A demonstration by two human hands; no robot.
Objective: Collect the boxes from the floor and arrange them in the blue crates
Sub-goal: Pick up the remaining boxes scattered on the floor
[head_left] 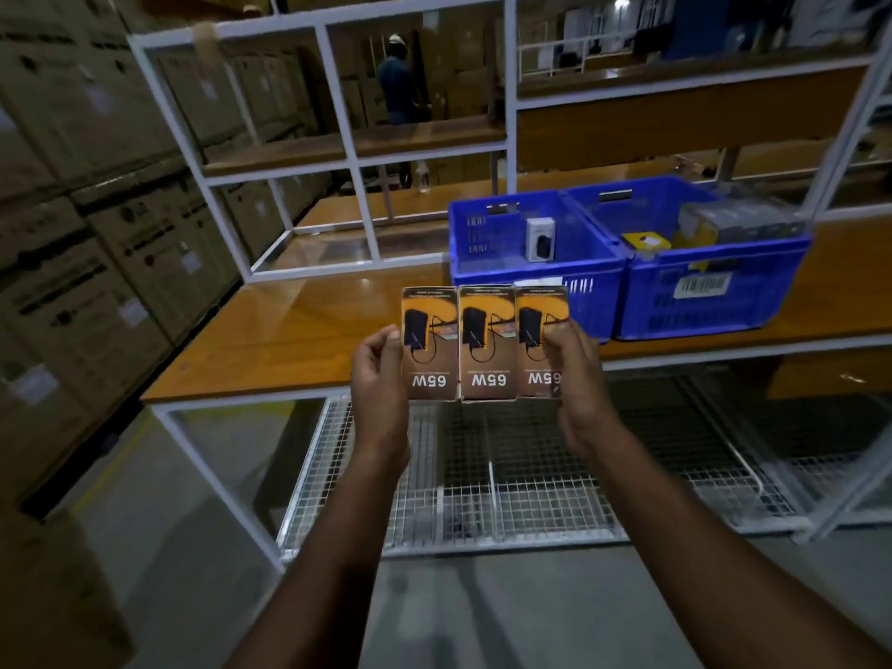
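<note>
Head view: my left hand (381, 374) and right hand (572, 374) press three orange boxes (485, 345) side by side in a row, fingers (555, 338) clamped on the outer boxes, print upside down reading 65W. Boxes are held in the air before the wooden surface (299, 325). Two blue crates (627, 277) sit touching on it; left holds a small white box (539, 239), right holds several packs. Wire mesh shelf (507, 485) below, stacked cartons (96, 210) left, grey floor (193, 548).
</note>
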